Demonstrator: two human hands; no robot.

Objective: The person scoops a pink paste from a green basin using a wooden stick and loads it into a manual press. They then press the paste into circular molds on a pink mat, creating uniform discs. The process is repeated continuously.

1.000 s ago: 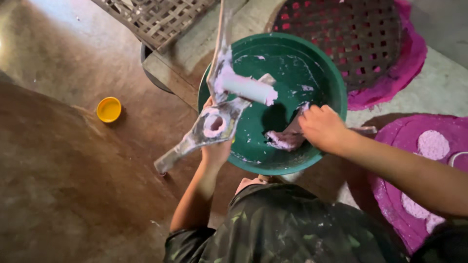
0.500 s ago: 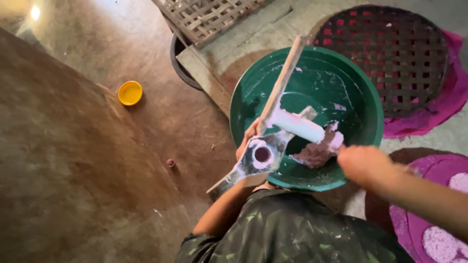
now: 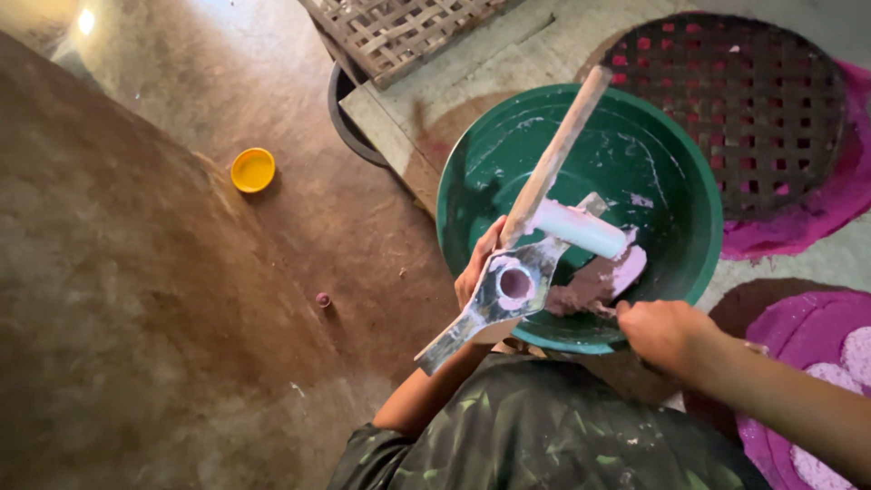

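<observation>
The head camera looks straight down at a person in a dark, paint-spotted shirt point(image 3: 544, 436).

The left hand point(image 3: 479, 270) is closed around a metal press point(image 3: 508, 289). The press is flat and grey, with a round hole in the middle that shows pink dough. One end of it sticks out over the brown floor point(image 3: 163, 299). A white tube point(image 3: 581, 229) lies across the press, and a wooden stick point(image 3: 553, 159) slants up from it over the bowl.

The green bowl point(image 3: 671, 172) sits right in front of the person. Its inside is smeared with white. A lump of pink dough point(image 3: 603, 277) lies at the bottom, near the front wall, just under the tube.

The right hand point(image 3: 667, 334) is curled at the front rim of the bowl. I cannot tell if it grips the rim or holds something.

Behind the bowl lies a round woven mat point(image 3: 753, 118) on something pink. A second pink mat point(image 3: 817, 363) lies at the right, by the right arm. A woven basket point(image 3: 399, 27) is at the top. A small yellow cap point(image 3: 252, 170) lies on the floor, well apart from the bowl.
</observation>
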